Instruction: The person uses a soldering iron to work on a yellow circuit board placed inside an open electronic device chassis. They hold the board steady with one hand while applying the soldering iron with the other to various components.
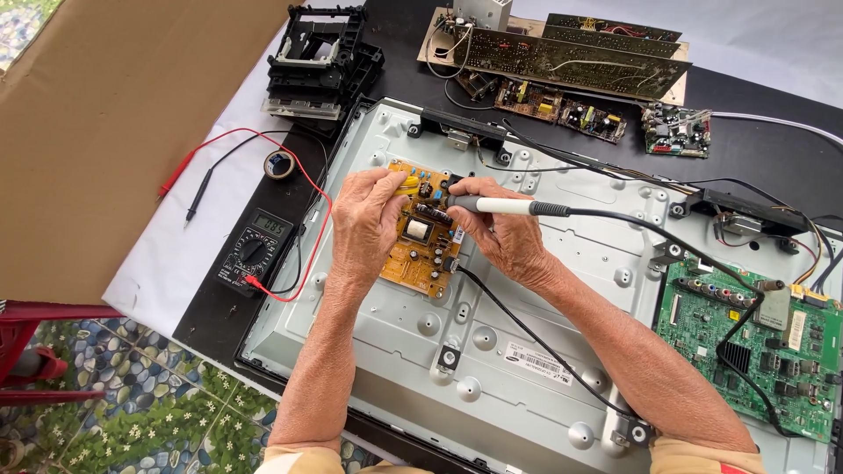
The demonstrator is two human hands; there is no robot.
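Head view: a grey metal television back panel [527,351] is lying across the tabletop [746,140]. Near its upper left corner, the left hand [369,215] is pinching the yellow circuit board [421,241], while right hand [500,228] fingers are gripping a soldering iron [496,205].

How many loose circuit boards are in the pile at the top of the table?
5 visible: two long dark boards stacked, two small ones below, one green board at right. More may be hidden underneath.
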